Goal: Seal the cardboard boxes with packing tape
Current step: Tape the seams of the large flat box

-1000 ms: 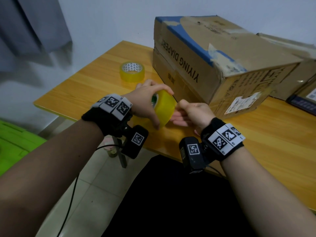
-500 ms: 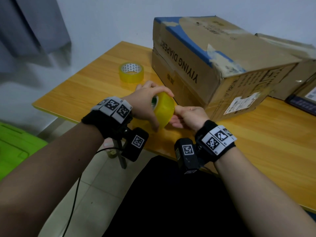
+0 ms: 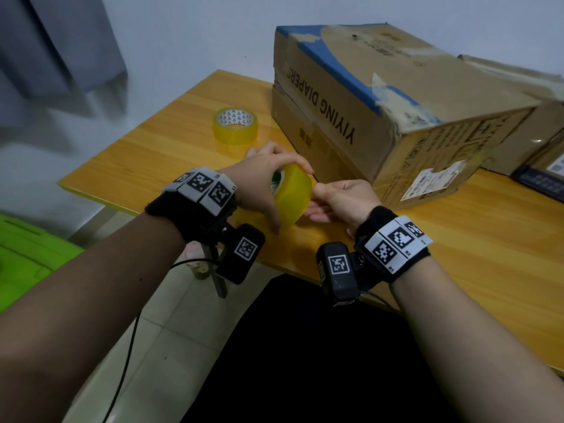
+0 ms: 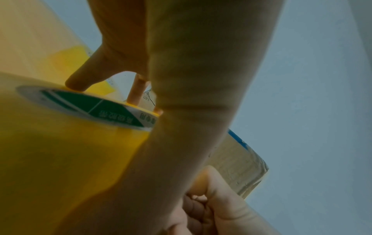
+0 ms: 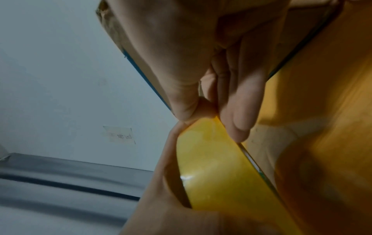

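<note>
My left hand (image 3: 268, 184) grips a yellow roll of packing tape (image 3: 294, 195) upright above the table's near edge, fingers over its top and thumb below. The roll (image 4: 60, 151) shows a green and white core label in the left wrist view. My right hand (image 3: 338, 203) sits against the roll's right side, its thumb and forefinger pinching at the tape surface (image 5: 211, 155) near the top. A large worn cardboard box (image 3: 381, 111) printed "YIYING DIAPERS" lies on the table just behind both hands, with old tape scraps on its top.
A second yellow tape roll (image 3: 235, 125) lies flat on the wooden table (image 3: 488, 254) left of the box. More boxes (image 3: 525, 117) stand at the far right. A green bin (image 3: 27, 257) sits on the floor to the left. Grey cloth (image 3: 55, 47) hangs at upper left.
Both hands with the roll have shifted slightly away from me, toward the box. The right thumb and forefinger have closed in on the roll's upper edge.
</note>
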